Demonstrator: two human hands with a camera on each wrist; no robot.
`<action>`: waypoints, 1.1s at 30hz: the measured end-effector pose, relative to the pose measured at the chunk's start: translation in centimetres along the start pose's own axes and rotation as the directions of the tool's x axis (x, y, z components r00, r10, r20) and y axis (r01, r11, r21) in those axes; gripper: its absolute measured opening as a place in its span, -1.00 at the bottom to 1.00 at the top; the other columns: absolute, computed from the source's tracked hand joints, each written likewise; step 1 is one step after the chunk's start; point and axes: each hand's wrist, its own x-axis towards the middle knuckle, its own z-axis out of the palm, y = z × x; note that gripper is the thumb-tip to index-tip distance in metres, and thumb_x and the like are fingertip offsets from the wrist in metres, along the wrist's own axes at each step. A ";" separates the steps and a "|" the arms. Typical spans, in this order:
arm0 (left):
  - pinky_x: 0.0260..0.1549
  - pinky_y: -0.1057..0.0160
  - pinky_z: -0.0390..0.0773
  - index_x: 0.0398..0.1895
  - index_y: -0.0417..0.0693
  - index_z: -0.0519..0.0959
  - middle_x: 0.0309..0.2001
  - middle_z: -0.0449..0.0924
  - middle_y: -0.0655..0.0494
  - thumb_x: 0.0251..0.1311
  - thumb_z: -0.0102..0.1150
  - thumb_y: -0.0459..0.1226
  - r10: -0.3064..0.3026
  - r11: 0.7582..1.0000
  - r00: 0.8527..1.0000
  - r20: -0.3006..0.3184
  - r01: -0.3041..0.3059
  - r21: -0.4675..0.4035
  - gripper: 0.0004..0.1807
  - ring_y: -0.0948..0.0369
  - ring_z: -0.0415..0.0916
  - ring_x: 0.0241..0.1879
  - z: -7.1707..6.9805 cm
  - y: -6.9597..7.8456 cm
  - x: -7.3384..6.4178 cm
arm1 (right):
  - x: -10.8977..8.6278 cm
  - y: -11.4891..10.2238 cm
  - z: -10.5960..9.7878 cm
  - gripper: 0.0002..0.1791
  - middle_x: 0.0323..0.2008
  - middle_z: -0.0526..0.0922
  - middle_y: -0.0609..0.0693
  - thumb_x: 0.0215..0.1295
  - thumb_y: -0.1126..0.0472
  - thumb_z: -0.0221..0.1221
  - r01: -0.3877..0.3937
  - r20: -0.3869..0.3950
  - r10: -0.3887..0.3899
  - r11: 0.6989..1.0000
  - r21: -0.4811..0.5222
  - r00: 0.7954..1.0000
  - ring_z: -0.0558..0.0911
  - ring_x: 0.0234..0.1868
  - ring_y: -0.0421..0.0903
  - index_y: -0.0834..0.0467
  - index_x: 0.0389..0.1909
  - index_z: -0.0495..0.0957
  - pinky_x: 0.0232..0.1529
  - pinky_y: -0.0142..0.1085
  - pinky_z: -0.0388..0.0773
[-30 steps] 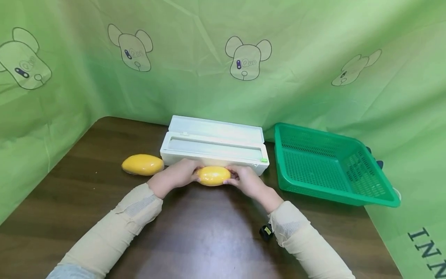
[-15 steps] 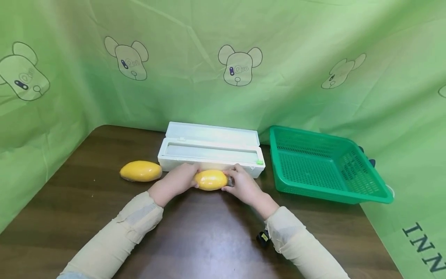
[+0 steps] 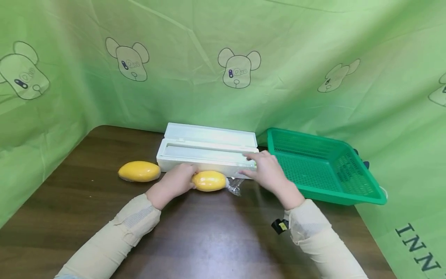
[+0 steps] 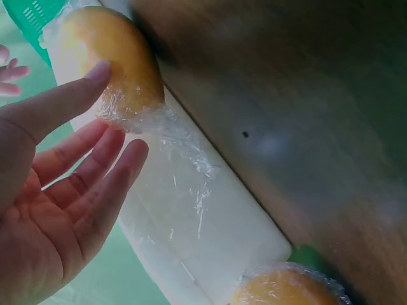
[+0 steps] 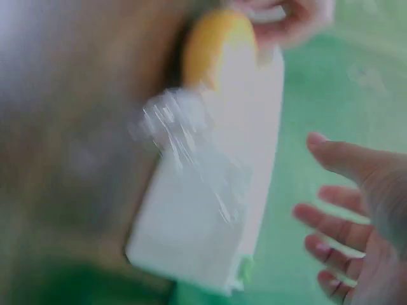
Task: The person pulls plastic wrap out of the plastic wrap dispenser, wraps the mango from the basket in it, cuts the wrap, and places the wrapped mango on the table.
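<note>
A yellow mango [image 3: 210, 181] in cling film lies before the white cling film dispenser [image 3: 205, 162], whose lid is up. My left hand [image 3: 177, 181] holds its left end, thumb on the fruit and fingers beside the gathered film in the left wrist view. From the mango's right end sticks out a loose twist of clear film [image 3: 235, 186]. My right hand [image 3: 270, 172] is off the mango, fingers spread over the dispenser's right end. Blur softens the right wrist view, where this hand's fingers hold nothing. A second wrapped mango [image 3: 139, 171] lies left of the left hand.
A green perforated basket [image 3: 325, 193] stands at the right of the brown table [image 3: 209, 240], just beyond my right hand. A green curtain [image 3: 195, 89] hangs close behind the dispenser. A small black device [image 3: 280, 226] sits at the right wrist.
My right hand has let go of the mango's right end and moved right and up over the dispenser, uncovering the film twist. My left hand has stayed on the mango.
</note>
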 end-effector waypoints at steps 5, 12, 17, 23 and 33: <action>-0.22 0.11 0.60 -0.20 -0.26 0.65 -0.29 0.65 0.00 -0.06 0.56 -0.44 0.019 1.000 1.000 0.013 -0.019 -0.012 -0.67 0.14 0.51 -0.34 -0.4 0.0 0.5 | 1.0 1.5 -0.9 -0.13 0.17 0.63 0.21 0.22 -0.16 0.42 -0.158 0.101 0.173 0.977 -0.141 0.980 0.44 0.06 0.20 0.26 0.41 0.43 -0.01 0.05 0.32; -0.13 0.05 0.61 -0.04 -0.23 0.66 -0.19 0.68 -0.02 0.04 0.58 -0.25 -0.002 1.000 0.996 0.087 0.001 0.009 -0.56 0.06 0.61 -0.19 -3.3 2.0 2.9 | 1.7 2.1 0.6 -0.06 -0.13 0.73 0.14 0.20 -0.25 0.40 -0.237 0.139 0.274 0.943 -0.232 0.952 0.36 -0.17 0.11 0.25 0.44 0.39 -0.19 -0.06 0.16; -0.10 0.13 0.58 -0.01 -0.14 0.68 -0.19 0.69 0.07 0.16 0.50 -0.22 0.158 0.986 0.976 0.147 -0.148 -0.075 -0.64 0.11 0.60 -0.17 -4.7 4.3 7.4 | 1.7 2.3 1.4 -0.11 -0.25 0.72 0.14 0.19 -0.22 0.42 -0.274 0.057 0.299 0.923 -0.270 0.952 0.36 -0.10 0.13 0.23 0.40 0.43 -0.11 0.01 0.15; -0.11 0.24 0.52 -0.13 -0.17 0.72 -0.26 0.69 0.08 0.22 0.44 -0.30 0.274 0.953 0.938 0.211 -0.235 -0.191 -0.81 0.18 0.55 -0.20 -3.4 6.5 13.1 | 1.0 3.0 2.1 -0.29 -0.35 0.71 0.14 0.09 -0.25 0.46 -0.286 -0.039 0.289 0.899 -0.332 0.956 0.37 -0.06 0.15 0.21 0.07 0.63 -0.09 0.07 0.19; -0.18 0.33 0.55 -0.22 -0.09 0.79 -0.22 0.76 0.13 0.29 0.40 -0.21 0.241 0.968 0.937 0.255 -0.213 -0.130 -0.85 0.24 0.61 -0.22 0.6 9.1 16.6 | 0.7 3.4 2.4 -0.61 -0.70 0.46 -0.08 0.06 -0.17 0.49 -0.282 -0.079 0.271 0.910 -0.304 0.959 0.35 -0.18 0.10 0.07 -0.41 0.70 -0.12 0.05 0.16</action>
